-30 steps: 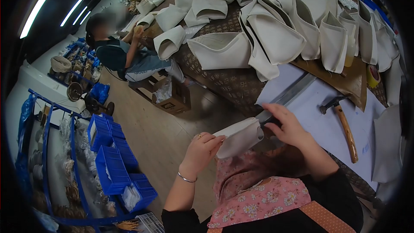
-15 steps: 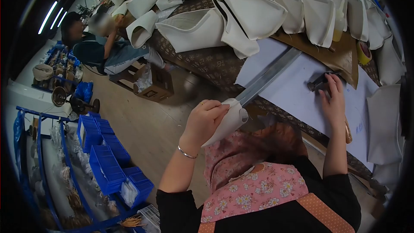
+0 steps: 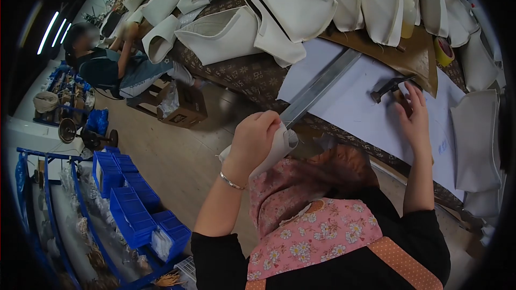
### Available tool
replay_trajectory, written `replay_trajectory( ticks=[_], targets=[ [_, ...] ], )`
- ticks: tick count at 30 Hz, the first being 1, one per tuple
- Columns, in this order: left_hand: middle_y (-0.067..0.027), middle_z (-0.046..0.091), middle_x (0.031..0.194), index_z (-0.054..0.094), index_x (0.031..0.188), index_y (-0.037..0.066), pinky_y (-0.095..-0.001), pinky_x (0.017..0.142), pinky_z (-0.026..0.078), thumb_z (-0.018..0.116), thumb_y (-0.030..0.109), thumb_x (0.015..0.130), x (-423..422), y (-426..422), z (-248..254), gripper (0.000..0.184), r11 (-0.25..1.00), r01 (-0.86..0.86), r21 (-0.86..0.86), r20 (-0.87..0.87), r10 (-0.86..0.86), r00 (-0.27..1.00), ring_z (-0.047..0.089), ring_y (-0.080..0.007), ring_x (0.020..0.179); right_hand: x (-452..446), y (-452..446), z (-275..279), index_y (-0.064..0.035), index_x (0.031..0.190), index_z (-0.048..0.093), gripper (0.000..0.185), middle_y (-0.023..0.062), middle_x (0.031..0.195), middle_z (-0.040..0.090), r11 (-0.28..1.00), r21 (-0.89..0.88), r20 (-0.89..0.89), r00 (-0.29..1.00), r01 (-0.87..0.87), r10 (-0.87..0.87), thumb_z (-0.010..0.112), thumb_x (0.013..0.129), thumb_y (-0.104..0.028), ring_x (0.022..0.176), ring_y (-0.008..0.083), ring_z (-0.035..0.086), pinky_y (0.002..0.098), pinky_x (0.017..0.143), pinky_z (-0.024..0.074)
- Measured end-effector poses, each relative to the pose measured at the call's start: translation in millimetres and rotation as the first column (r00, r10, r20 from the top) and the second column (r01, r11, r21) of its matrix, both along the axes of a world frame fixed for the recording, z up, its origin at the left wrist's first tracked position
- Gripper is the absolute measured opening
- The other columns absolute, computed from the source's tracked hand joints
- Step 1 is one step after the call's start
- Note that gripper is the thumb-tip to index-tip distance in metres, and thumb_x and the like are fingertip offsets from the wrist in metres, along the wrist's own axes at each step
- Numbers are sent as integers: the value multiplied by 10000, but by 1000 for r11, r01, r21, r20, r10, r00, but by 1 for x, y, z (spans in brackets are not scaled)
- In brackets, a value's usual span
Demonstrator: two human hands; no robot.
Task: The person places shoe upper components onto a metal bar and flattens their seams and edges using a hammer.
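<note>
My left hand (image 3: 250, 142) is closed on a curled cream leather-like piece (image 3: 280, 151), which sits around the near end of a long grey metal bar (image 3: 322, 88). The bar reaches from the table out over its front edge. A hammer (image 3: 385, 91) with a dark head and wooden handle lies on the white sheet (image 3: 349, 107). Over its handle is my right hand (image 3: 415, 123), with thumb and fingers apart and loosely bent. Part of the handle is hidden beneath that hand.
Several cream pouch-like pieces (image 3: 295, 8) crowd the back of the patterned table. Brown paper (image 3: 376, 48) and a tape roll (image 3: 444, 52) lie beyond the hammer. Blue bins (image 3: 131, 215) stand at lower left. Another person (image 3: 102, 67) sits near a cardboard box (image 3: 183, 108).
The whole view has shifted a little. My left hand has turned over the cream piece at the bar's end. My right hand has moved slightly rightward relative to the hammer, which stays in place.
</note>
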State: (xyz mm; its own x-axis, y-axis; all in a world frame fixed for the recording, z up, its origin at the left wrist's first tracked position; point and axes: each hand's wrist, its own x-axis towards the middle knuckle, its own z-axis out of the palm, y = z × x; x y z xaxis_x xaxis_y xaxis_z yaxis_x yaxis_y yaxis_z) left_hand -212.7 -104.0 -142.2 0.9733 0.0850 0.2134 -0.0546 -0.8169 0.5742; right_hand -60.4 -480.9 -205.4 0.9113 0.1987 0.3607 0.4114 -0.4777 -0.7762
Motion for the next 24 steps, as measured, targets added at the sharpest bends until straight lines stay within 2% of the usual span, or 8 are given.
replay_trajectory(
  ticks=[2,5,6,11,15,17,20,24],
  targets=[
    [-98,678,877,703,1002,85,-400,686,525,673,60,848,-12,4,-4,158,992,66,110,174,-84,981,651,-306,778,-2,-28,-3,-33,1298,562,503,154,1183,599,770,-621,159,985,147,-60,720,820,-27,961,289,647,363,827,538],
    [-99,701,964,715,1029,91,-398,731,539,669,69,849,-30,-4,15,187,968,-72,242,-1,75,997,663,-306,829,-5,-29,14,-8,1222,581,435,144,1072,624,762,-647,-175,967,30,-187,733,816,-37,866,265,635,347,772,520],
    [-99,701,964,715,1029,91,-398,731,539,669,69,849,-34,-5,15,187,969,-78,236,1,80,997,663,-306,829,-8,-27,17,-8,1222,581,435,144,1072,624,758,-651,-171,968,28,-183,733,816,-37,866,265,635,347,772,520],
    [-106,706,1019,726,1053,87,-393,759,540,704,61,817,-46,-3,6,238,988,-121,97,46,117,992,669,-309,875,-36,10,47,3,1153,585,332,117,940,608,984,-172,-231,970,36,-76,686,837,26,804,207,596,281,765,477],
    [-86,691,1017,731,1074,92,-400,798,523,726,62,793,-48,-2,-4,282,987,-84,140,140,64,988,650,-306,899,-51,44,66,-39,1245,586,403,148,1005,660,969,-203,-104,987,-139,119,677,857,10,826,283,657,336,763,522],
    [-65,650,990,724,1128,105,-403,818,501,730,51,767,-46,-4,-1,366,983,-54,175,59,44,997,614,-287,906,-61,77,86,-93,1323,574,488,141,1051,673,893,-244,-25,923,-378,383,656,854,13,865,313,670,344,753,537],
    [-52,600,932,726,1110,92,-382,745,483,674,41,769,-43,-10,-2,350,957,-59,284,82,37,996,580,-280,863,-62,108,92,-139,1363,566,553,110,1076,676,801,-397,88,851,-448,519,645,837,13,892,326,669,365,727,549],
    [-56,586,931,727,1114,87,-388,726,470,650,48,788,-47,-12,3,337,912,-60,406,76,32,997,568,-283,871,-60,135,93,-160,1368,567,575,72,1084,680,785,-394,112,822,-479,558,645,825,12,883,309,673,375,708,554]
  ],
)
